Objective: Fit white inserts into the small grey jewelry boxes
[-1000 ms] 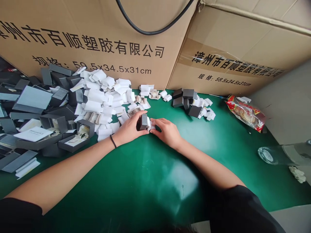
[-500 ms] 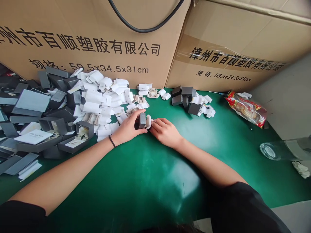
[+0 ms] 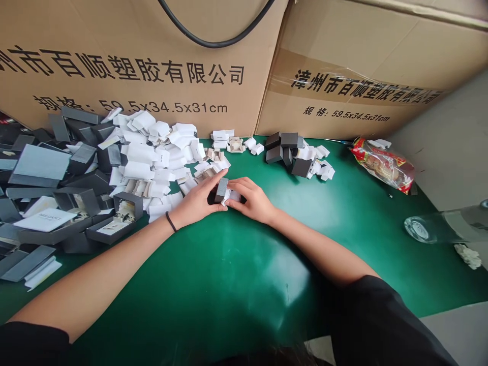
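My left hand [image 3: 201, 199] grips a small dark grey box [image 3: 221, 190] between thumb and fingers, just above the green table. Against the box's right side, my right hand [image 3: 252, 199] curls its fingers and thumb round a white folded card insert [image 3: 227, 197]. Most of the insert is hidden by my fingers, so I cannot tell how far it sits inside the box. Just beyond and left of my hands spreads a heap of white card inserts [image 3: 143, 152]. Farther left lies a pile of dark grey boxes [image 3: 91, 180], some with their lids up.
Large cardboard cartons [image 3: 213, 109] stand along the back of the green table [image 3: 244, 284]. Several dark boxes [image 3: 288, 140] and white inserts [image 3: 325, 171] lie at back right. A red snack packet [image 3: 383, 165], a clear bottle [image 3: 438, 227] and crumpled tissue [image 3: 467, 256] lie right.
My right hand has closed in on the box with the white insert, which was held apart at its right. The box tilts a little more. The whole view has shifted slightly.
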Demonstrator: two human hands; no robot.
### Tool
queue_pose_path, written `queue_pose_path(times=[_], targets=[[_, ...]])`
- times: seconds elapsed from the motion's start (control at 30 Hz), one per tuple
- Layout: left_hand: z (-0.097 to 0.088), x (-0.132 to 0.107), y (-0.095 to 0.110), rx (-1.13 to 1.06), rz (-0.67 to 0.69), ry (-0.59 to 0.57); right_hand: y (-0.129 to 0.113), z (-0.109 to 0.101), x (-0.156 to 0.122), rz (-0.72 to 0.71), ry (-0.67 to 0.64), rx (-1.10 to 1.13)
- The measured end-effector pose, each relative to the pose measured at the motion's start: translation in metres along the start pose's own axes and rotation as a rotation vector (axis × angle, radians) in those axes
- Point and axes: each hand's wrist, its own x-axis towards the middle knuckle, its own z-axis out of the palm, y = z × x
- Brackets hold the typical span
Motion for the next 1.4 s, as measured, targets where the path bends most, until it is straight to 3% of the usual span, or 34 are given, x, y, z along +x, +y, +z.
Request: queue_pose_path(times=[0.6, 0.9, 1.13, 1.4], targets=[[0.002, -0.001, 0.001, 0.003, -0.002, 0.037, -0.005, 0.001, -0.003, 0.057, -0.01, 0.004], [0.002, -0.001, 0.003, 0.014, -0.022, 0.062, 0.0, -0.005, -0.003, -0.112, -0.015, 0.01], [0.004, -0.002, -0.001, 0.024, 0.001, 0.075, 0.004, -0.008, -0.005, -0.121, -0.058, -0.044], [0.005, -0.002, -0.002, 0.02, 0.018, 0.088, 0.006, -0.009, -0.009, -0.079, -0.03, 0.047]])
